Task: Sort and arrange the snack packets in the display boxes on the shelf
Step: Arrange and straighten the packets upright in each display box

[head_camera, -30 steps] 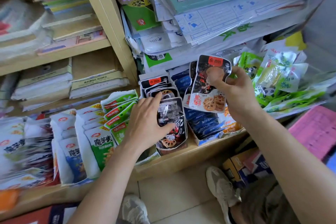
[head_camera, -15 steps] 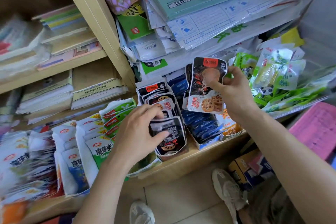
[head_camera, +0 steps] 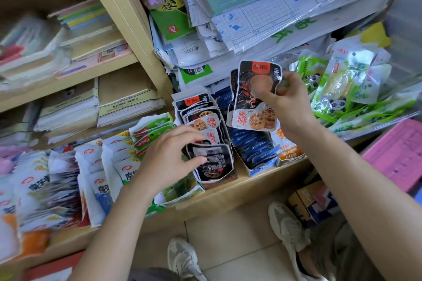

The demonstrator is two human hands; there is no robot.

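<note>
Two hands are busy at the black display box (head_camera: 225, 177), which sits on the wooden shelf (head_camera: 242, 191) with a row of lotus-root packets (head_camera: 201, 118) standing in it. The left hand (head_camera: 169, 155) is at the box's near end, fingers curled over the top edge of the front packet (head_camera: 212, 162) and thumb on its face, pinching it, printed back facing out. The right hand (head_camera: 287, 102) is up above and to the right of the box, thumb in front and fingers behind, clamped on the held packets (head_camera: 251, 98), matching ones, upright and clear of the row. Directly right of the box sits a carton of blue packets (head_camera: 249, 146), and farther right a heap of green panda packets (head_camera: 338, 91). Left of the box come green-and-white packets (head_camera: 151, 129), then white packets (head_camera: 96, 166).
</note>
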